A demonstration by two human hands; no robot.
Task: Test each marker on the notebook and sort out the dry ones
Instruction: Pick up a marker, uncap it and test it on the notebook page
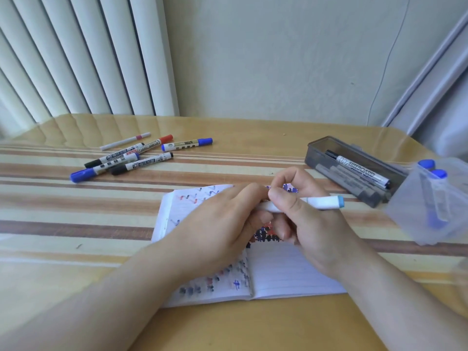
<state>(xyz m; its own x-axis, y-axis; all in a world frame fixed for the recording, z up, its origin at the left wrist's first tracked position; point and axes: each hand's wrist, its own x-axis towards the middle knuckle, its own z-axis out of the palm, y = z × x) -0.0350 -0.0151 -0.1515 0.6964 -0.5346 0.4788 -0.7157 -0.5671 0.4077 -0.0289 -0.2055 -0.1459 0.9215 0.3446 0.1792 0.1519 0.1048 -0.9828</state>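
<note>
Both hands meet over a small open lined paper notebook that lies in the middle of the striped wooden tabletop. The left hand and the right hand each curl their fingers round one white marker with a light blue end, which lies sideways between them, just above the pages. The left hand's grip pinches the left end of this marker, and the right hand's grip is wrapped round its middle, with the blue end sticking out to the right. The marker's left end is hidden, so it is hard to tell if a cap is on there. The notebook pages are covered with many little red, blue and black scribbles. On the far left of the tabletop lies a loose pile of markers with blue, black and red caps, well apart from the notebook. On the far right sits a dark grey plastic box with a black marker in it. Just beside it, at the right edge, is a clear plastic tub with two blue-capped markers inside.
</note>
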